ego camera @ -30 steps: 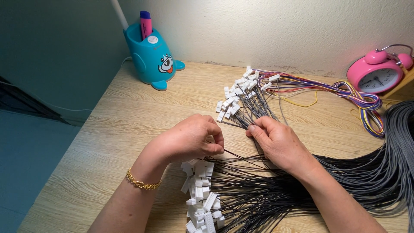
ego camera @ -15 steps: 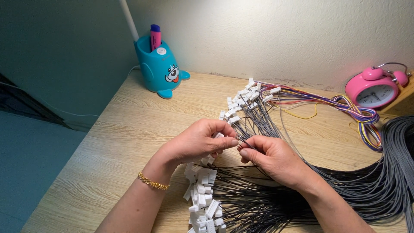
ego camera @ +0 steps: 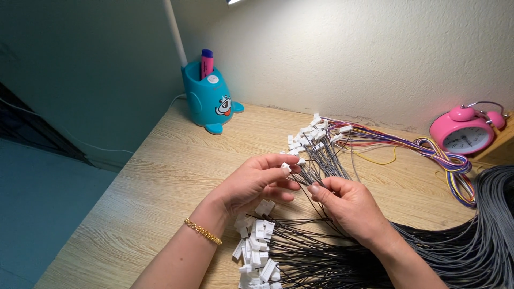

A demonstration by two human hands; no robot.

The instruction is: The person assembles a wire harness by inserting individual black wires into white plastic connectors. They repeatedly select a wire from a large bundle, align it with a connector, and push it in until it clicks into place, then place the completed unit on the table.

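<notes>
My left hand (ego camera: 257,184) pinches a small white connector (ego camera: 286,167) at the end of a thin black wire, above the wooden desk (ego camera: 160,176). Just to its right, my right hand (ego camera: 348,206) grips the same black wire (ego camera: 301,179) between thumb and fingers. Below both hands lies a heap of white connectors (ego camera: 256,249) on black wires (ego camera: 321,257) that fan off to the right. Behind my hands rests a second bundle of connectors (ego camera: 310,136) with multicoloured wires (ego camera: 423,150).
A teal cartoon pen holder (ego camera: 208,101) with a pink marker stands at the back left by a white lamp pole (ego camera: 174,29). A pink alarm clock (ego camera: 467,132) sits at the back right. Grey cables (ego camera: 490,214) pile at the right edge. The desk's left edge drops off.
Both hands have lifted off the black-wire heap and come together, now holding one wire with its connector raised. The camera view has tilted slightly upward.
</notes>
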